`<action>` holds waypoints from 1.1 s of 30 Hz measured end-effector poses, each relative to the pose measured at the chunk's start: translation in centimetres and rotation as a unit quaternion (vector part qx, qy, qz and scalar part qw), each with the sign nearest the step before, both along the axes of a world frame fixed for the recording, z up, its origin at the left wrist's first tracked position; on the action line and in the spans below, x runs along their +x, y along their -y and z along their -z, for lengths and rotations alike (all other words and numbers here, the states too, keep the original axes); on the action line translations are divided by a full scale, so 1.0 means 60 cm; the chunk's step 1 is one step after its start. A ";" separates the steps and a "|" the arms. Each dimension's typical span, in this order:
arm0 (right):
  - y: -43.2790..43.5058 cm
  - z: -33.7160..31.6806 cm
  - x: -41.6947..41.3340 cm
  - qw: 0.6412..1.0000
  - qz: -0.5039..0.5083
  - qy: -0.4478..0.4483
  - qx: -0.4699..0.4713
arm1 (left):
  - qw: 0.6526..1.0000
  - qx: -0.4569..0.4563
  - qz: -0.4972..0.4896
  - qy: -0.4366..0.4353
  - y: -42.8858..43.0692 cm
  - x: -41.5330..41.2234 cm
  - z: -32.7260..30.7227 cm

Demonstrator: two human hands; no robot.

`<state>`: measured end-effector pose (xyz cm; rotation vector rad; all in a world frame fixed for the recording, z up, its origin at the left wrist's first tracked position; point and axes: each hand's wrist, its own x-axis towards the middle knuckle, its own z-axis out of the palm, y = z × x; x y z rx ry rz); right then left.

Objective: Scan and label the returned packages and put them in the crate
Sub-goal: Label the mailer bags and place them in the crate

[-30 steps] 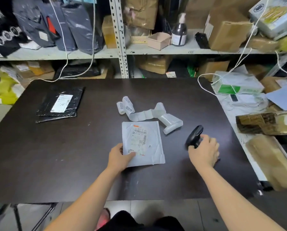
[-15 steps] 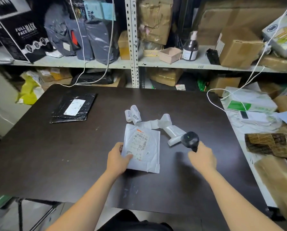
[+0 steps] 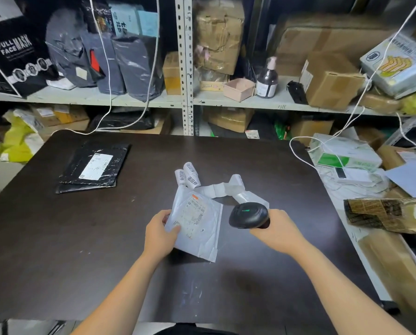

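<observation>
A white padded package (image 3: 197, 226) with a printed shipping label is tilted up off the dark table (image 3: 57, 238). My left hand (image 3: 159, 234) grips its left edge, thumb on the label. My right hand (image 3: 278, 229) holds a black barcode scanner (image 3: 248, 215), raised just right of the package, its head with a green light toward the package. Behind them a curled strip of white labels (image 3: 190, 176) lies on the table. A stack of black mailers (image 3: 94, 168) with a white label sits at the far left.
Metal shelving (image 3: 186, 68) behind the table holds cardboard boxes, grey bags and a pump bottle (image 3: 267, 79). White cables hang down onto the table's back edge. Boxes, papers and a patterned brown carton (image 3: 383, 213) crowd the surface to the right.
My left hand has lifted the white package off the table and tilted it. My right hand has picked the scanner up and brought it beside the package.
</observation>
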<state>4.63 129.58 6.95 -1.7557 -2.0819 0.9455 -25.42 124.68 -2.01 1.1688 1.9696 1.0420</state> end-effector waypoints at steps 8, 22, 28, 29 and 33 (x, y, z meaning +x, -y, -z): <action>0.007 0.004 -0.002 1.000 0.005 0.023 0.012 | 1.000 -0.004 0.001 0.007 -0.002 -0.008 0.009; 0.022 0.081 0.057 0.980 0.186 0.042 -0.054 | 0.991 -0.116 0.068 -0.023 0.018 0.032 0.026; 0.027 0.115 0.081 0.955 0.213 0.187 -0.091 | 0.980 -0.154 0.063 -0.110 0.019 0.044 0.018; 0.025 0.119 0.081 0.952 0.213 0.200 -0.087 | 0.979 -0.155 0.064 -0.114 0.016 0.044 0.015; 0.014 0.129 0.079 0.949 0.208 0.221 -0.088 | 0.979 -0.151 0.076 -0.117 0.000 0.042 0.005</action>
